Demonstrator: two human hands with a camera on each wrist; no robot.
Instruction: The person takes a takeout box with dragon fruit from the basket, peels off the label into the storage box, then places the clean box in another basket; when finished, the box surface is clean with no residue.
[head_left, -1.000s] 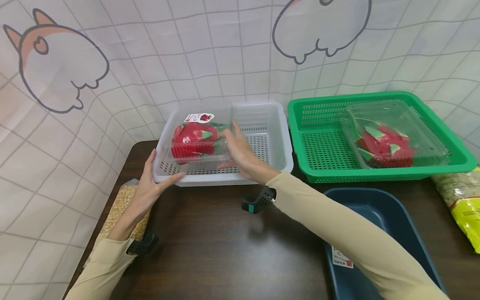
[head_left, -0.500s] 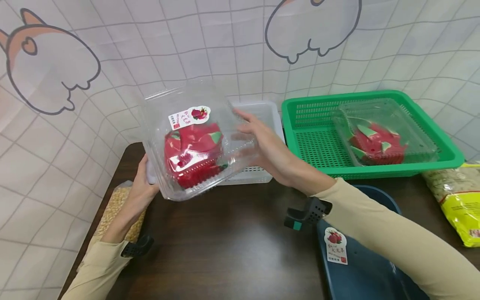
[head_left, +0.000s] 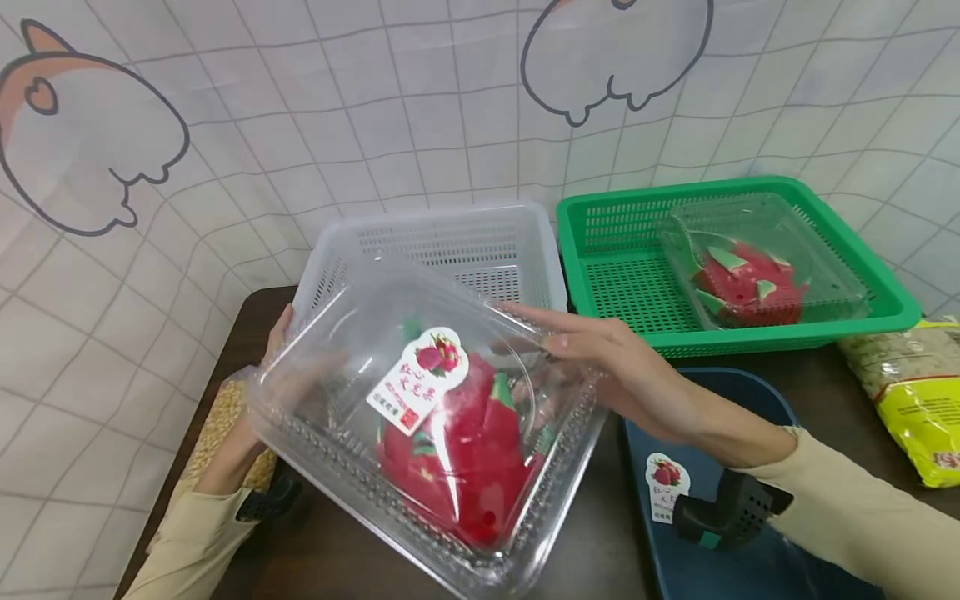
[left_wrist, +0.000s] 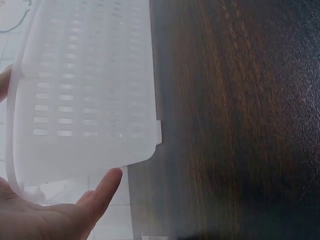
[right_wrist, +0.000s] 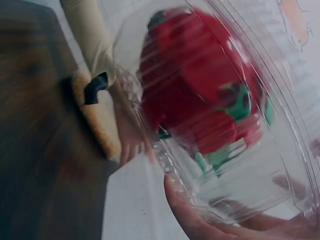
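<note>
My right hand (head_left: 637, 375) grips the right edge of a clear plastic clamshell box (head_left: 360, 492), with fingers on its upper rim. Inside the box lies a red dragon fruit (head_left: 465, 475) with green tips, and the lid bears a dragon fruit sticker (head_left: 423, 375). The box is tilted in mid-air before a white slotted basket (head_left: 442, 215) and overlaps it in the head view. My left hand (left_wrist: 65, 215) holds the basket at its left end, one finger along the corner; in the head view the box partly covers this hand.
A green basket (head_left: 750, 338) with a second boxed dragon fruit (head_left: 750, 283) stands at the right. Before it lies a dark blue tray (head_left: 720, 408) with a sticker on it. A yellow bag (head_left: 915, 408) is far right, a bag of pale kernels (head_left: 213, 433) by my left arm.
My right hand has lifted the boxed dragon fruit out of the white basket, drawn it closer and rightward, and tilted it. My left hand has stayed at the basket's left end.
</note>
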